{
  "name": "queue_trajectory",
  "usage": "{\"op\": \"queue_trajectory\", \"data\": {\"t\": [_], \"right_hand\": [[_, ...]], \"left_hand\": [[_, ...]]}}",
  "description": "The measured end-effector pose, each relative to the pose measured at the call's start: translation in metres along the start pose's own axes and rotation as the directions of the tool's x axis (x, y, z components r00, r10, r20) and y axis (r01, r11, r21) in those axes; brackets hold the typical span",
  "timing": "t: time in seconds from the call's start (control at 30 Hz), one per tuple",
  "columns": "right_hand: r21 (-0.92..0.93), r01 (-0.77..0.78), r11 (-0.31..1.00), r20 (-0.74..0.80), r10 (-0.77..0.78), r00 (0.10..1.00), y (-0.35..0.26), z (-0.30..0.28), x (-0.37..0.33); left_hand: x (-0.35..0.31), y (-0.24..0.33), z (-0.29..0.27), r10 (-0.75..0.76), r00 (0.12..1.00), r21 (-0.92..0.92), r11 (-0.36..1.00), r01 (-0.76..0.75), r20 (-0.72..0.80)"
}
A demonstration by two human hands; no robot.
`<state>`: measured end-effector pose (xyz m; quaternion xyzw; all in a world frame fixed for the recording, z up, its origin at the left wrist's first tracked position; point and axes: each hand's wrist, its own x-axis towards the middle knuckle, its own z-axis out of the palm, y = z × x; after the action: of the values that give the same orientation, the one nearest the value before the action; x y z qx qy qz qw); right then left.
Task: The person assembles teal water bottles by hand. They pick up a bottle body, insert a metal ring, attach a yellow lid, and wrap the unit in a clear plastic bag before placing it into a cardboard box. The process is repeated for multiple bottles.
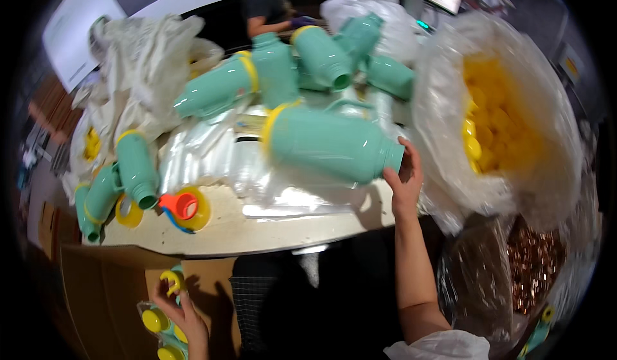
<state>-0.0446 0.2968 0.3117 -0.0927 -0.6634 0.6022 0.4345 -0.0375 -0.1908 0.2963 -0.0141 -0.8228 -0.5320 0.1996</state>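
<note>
My right hand [406,180] is closed around the threaded neck of a large mint-green jug-shaped bottle [328,143] with a yellow band at its base. The bottle lies sideways above the table, neck to the right. Low on the left, my left hand [183,315] has its fingers and thumb around a curved yellow piece [172,281], which looks like a cap with a loop; a bit of mint green shows behind it. That hand is over an open cardboard box [106,296] holding bottles with yellow caps [155,320], some in clear wrap.
More mint-green bottles [273,71] crowd the table's back and left end. Clear plastic bags [205,157] lie mid-table. Tape rolls [200,213] and a red ring-shaped piece [181,206] sit near the edge. A plastic-lined sack of yellow caps [498,125] stands right. A person [267,9] works beyond.
</note>
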Motion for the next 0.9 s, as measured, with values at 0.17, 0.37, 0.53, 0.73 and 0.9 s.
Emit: {"op": "queue_trajectory", "data": {"t": [0.17,0.37,0.53,0.73,0.9], "right_hand": [[0.8,-0.523,0.295,0.38,0.426,0.821,-0.015,-0.026,-0.101],[-0.01,-0.376,0.927,0.348,0.355,0.867,-0.079,-0.047,-0.166],[-0.596,-0.258,0.76,-0.358,0.036,0.933,-0.168,-0.236,-0.147],[-0.752,-0.608,-0.254,-0.658,0.334,0.675,-0.195,-0.441,-0.15],[-0.738,-0.569,-0.363,-0.675,0.388,0.627,-0.148,-0.46,-0.152]], "left_hand": [[0.025,0.069,0.119,0.298,0.838,-0.427,0.9,-0.086,0.458],[-0.071,0.083,0.193,0.085,0.283,-0.291,0.45,0.845,0.955],[-0.057,0.076,0.156,0.061,0.409,-0.39,0.455,0.8,0.911],[-0.021,0.079,0.149,0.094,0.431,-0.237,0.926,0.292,0.898],[-0.052,0.104,0.167,0.062,0.411,-0.152,0.97,0.191,0.91]]}}
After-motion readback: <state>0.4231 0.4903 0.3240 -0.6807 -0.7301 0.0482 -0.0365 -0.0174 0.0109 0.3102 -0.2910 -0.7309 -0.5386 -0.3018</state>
